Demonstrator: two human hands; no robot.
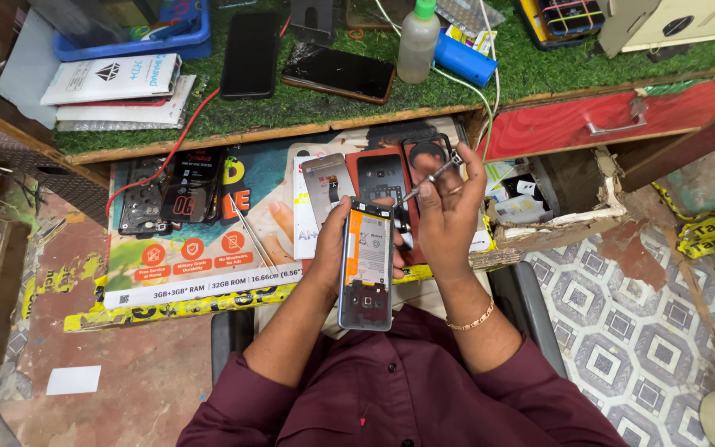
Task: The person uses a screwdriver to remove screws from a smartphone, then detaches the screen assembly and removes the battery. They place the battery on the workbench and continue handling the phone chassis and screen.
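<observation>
An opened smartphone with an orange-labelled battery and bare back (366, 265) stands upright above the lap, gripped along its left edge by the left hand (334, 240). Just right of its top, the right hand (448, 211) pinches slim metal tweezers (428, 178), tips touching the phone's upper edge.

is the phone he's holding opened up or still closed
Opened up: the phone in the left hand has no back cover, so its orange-edged battery and inner parts show.
</observation>
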